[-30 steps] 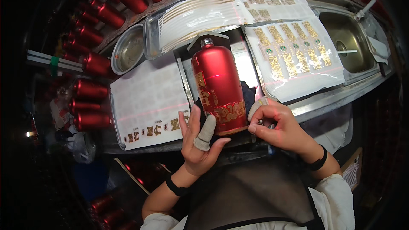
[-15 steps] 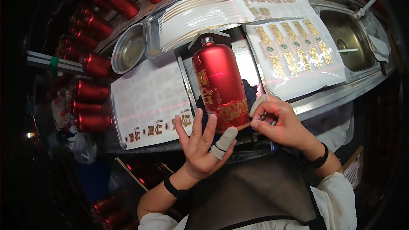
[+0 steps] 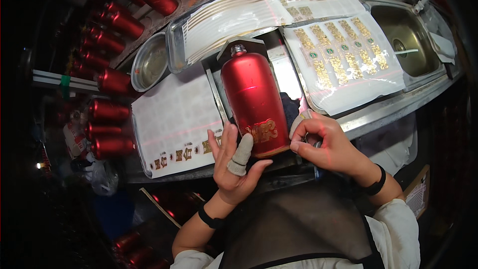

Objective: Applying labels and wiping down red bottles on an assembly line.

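A glossy red bottle (image 3: 251, 84) with a clear neck lies in front of me, neck pointing away, in a holder between two trays. Gold ornament shows on its side near the base. Fingers spread, my left hand (image 3: 231, 172) rests against the bottle's lower left side; a grey fabric sleeve covers one finger. At the base's right, my right hand (image 3: 323, 142) is curled with thumb and fingertips together, one finger also sleeved. Whatever lies in that pinch is too small to make out. A dark cloth (image 3: 290, 107) sits beside the bottle.
Left of the bottle lies a white decal sheet (image 3: 174, 114) with gold pieces along its near edge. To the right is another sheet (image 3: 343, 97) of gold strips. Behind are stacked sheets (image 3: 234, 20) and a metal bowl (image 3: 150, 62). A sink (image 3: 413, 67) is far right; red bottles (image 3: 112, 144) line the left.
The bottle has turned about its length, so the gold characters on its left side no longer show. My left hand has shifted up its side; my right hand has barely moved.
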A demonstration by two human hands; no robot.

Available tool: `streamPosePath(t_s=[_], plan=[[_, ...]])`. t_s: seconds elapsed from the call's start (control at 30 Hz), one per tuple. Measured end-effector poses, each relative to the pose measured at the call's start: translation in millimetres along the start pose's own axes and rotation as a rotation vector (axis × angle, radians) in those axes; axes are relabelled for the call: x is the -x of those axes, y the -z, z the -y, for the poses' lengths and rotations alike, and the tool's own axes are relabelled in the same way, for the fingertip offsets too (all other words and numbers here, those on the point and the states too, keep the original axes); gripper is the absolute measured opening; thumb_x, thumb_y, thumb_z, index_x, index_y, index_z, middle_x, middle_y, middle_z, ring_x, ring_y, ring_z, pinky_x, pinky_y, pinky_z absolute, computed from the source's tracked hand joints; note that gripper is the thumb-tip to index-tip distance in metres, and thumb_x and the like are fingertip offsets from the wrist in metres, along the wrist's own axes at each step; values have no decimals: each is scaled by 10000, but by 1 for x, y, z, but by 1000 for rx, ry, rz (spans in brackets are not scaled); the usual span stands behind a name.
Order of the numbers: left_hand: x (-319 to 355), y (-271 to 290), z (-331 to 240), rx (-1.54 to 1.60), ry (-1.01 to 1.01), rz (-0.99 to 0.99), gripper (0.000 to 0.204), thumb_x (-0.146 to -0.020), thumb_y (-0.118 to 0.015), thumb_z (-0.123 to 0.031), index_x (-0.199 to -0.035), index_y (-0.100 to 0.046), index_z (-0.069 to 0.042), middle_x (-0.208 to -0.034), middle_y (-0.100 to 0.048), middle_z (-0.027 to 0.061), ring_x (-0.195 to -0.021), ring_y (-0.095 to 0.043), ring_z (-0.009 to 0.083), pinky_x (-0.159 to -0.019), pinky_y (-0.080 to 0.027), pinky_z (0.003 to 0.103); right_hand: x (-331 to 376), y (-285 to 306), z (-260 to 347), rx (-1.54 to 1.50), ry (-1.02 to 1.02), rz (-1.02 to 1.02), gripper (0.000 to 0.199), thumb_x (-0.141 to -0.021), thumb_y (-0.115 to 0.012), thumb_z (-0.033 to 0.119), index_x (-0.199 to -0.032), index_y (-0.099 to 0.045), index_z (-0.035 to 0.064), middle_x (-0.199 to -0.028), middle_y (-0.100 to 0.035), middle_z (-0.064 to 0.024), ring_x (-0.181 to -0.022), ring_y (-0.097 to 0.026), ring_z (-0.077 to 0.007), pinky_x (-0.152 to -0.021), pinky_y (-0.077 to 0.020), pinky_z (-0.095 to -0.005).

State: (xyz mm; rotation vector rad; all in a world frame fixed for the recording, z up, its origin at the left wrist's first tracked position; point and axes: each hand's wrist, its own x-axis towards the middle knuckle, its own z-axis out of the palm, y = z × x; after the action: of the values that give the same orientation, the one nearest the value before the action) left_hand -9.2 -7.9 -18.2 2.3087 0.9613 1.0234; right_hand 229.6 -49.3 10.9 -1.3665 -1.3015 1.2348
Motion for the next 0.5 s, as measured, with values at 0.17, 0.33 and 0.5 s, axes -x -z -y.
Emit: streamPosePath(t_s=[0.17,0.33,0.5], plan=[[23,12,3,-99,-15,89,489,-756,-846,-197,-1190,-694,-29,-1445,-493,252,-1353,-454,461,-1117,-185,685,0,5,-1,56,53,0,125,-829,-717,145,-816,-654,37,-785,-608,-12,-696,-502,-97,-566,-396,-259],[14,9,-6,-200,-116,97,430,-771,-826,-189,-1173,-714,-87,-1446,-504,217,-1346,-454,478,-1092,-161,731,0,4,-3,47,25,2,124,-829,-714,138,-815,-647,34,-787,-604,-16,-705,-514,-97,-578,-408,-253],[-9,6,-23,-277,-209,126,453,-753,-815,-147,-1192,-709,-111,-1461,-490,221,-1353,-420,519,-1097,-137,733,-1,-1,-5,23,-8,11,117,-833,-714,128,-829,-652,29,-816,-599,-16,-690,-502,-85,-588,-405,-241]])
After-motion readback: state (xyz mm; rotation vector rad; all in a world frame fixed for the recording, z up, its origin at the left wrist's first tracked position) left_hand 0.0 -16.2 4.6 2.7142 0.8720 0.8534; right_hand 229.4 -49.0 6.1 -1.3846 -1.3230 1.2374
